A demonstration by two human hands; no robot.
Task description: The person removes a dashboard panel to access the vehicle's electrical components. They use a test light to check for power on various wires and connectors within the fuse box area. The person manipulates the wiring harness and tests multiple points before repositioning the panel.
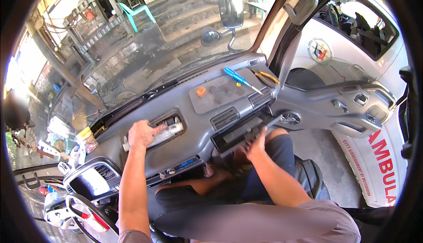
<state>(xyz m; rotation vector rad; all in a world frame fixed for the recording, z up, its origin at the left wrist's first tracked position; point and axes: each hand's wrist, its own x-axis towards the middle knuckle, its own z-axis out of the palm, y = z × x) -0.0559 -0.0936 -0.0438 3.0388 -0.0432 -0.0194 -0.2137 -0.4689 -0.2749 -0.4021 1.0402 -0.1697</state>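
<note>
My left hand (pixel 142 134) is on the dashboard at the left end of a rectangular recess. Its thumb points right and its fingers curl down over the far side, their tips hidden. A pale, long piece (pixel 165 134) lies in the recess beside the thumb; whether my fingers grip it is unclear. My right hand (pixel 256 145) grips the near edge of a dark grey glove box (pixel 240 135), tilted out below the right air vents. On the dashboard top beyond it lie a blue-handled screwdriver (pixel 238 76), yellow-handled pliers (pixel 268 76) and a small orange block (pixel 201 92).
A steering wheel (pixel 88 212) and a dark display (pixel 90 182) stand at the lower left. The passenger door (pixel 328 106) hangs open at right, with a white vehicle (pixel 304 49) outside. Beyond the windscreen are steps and a turquoise chair (pixel 135 15).
</note>
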